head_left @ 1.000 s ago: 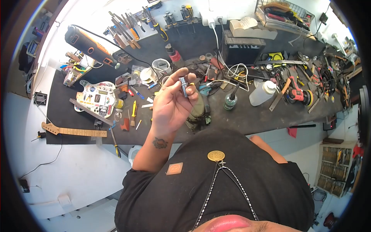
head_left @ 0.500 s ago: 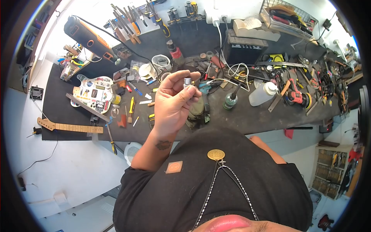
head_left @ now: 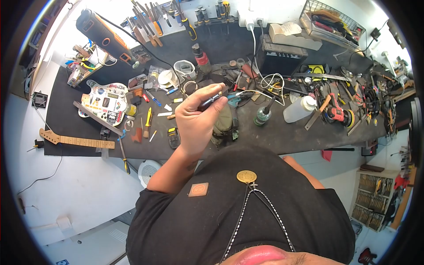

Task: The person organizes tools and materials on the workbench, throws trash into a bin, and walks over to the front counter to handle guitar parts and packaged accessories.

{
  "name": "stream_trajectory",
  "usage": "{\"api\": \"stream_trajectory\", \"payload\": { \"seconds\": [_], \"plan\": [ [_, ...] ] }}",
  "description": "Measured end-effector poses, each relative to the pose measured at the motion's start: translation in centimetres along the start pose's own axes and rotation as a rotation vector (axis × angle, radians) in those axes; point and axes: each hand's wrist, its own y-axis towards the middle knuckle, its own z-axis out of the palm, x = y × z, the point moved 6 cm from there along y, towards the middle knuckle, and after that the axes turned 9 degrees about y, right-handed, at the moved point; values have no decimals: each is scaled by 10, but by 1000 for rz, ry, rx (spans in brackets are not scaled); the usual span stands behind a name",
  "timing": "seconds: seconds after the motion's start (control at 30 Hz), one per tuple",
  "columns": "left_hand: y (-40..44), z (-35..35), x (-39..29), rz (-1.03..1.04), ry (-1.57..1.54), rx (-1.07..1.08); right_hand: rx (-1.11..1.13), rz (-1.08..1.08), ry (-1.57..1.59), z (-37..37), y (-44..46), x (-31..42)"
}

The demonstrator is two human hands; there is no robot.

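Above the bench's front middle, my left hand point(head_left: 196, 117) is raised and closed, its thumb and fingers pinching a small shiny metal cylinder point(head_left: 209, 103). The cylinder lies slantwise, partly covered by the fingers. Just behind and right of the wrist, an olive-green pouch point(head_left: 224, 125) rests on the bench. Left of the wrist lies a black and yellow tape measure point(head_left: 173, 138). On the right, only part of my right forearm point(head_left: 304, 170) shows beside my shirt; my right hand is out of sight.
A dark workbench point(head_left: 282, 132) carries a stickered guitar body point(head_left: 106, 104), a guitar neck point(head_left: 84, 141), a green bottle point(head_left: 262, 116), a white squeeze bottle point(head_left: 300, 109) and a red sander point(head_left: 339, 115). Hand tools point(head_left: 148, 24) hang on the wall behind.
My left hand has turned, so its back shows more and the metal cylinder has tipped from upright to slanted. The view has shifted slightly.
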Motion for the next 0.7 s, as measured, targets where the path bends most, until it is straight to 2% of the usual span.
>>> {"api": "stream_trajectory", "payload": {
  "seconds": [0.1,0.2,0.3,0.5,0.6,0.7],
  "plan": [
    [2,-1,-5,-64,9,17,-23,28,36,4,8,-15],
    [0,-1,-1,-66,19,37,-35,-58,-45,2,11,-15],
    [-2,1,-8,-89,-46,9,10,-9,-12,0,7,-12],
    [1,-2,-10,-48,121,16,4,17,24,-3,9,-14],
    [2,-2,-11,15,129,-26,-14,-201,-166,2,16,-9],
    [7,-2,-5,67,233,84,-22,-2,-72,-5,-2,6]
  ]
}}
